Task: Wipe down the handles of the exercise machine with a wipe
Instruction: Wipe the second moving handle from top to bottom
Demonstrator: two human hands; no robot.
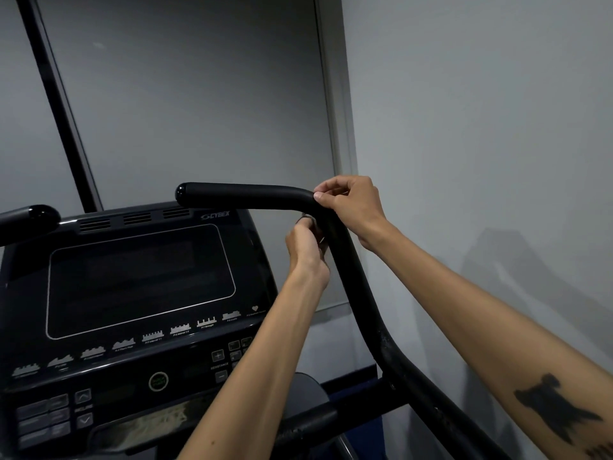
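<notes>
Where handle [265, 197] bends, both hands [351, 204] curled.

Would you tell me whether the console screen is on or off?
Off: the console screen is dark, with no lit readout behind its outline.

Both arms raised, left hand [306, 242] and right hand [351, 202] with curled fingers.

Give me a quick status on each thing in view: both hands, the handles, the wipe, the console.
Right hand: gripping the right handle at its bend.
Left hand: fingers curled at the handle just below the bend, holding something small and dark, possibly the wipe; cannot tell.
Right handle: held by both hands, scuffed lower down.
Left handle: untouched.
Console screen: dark, off.
</notes>
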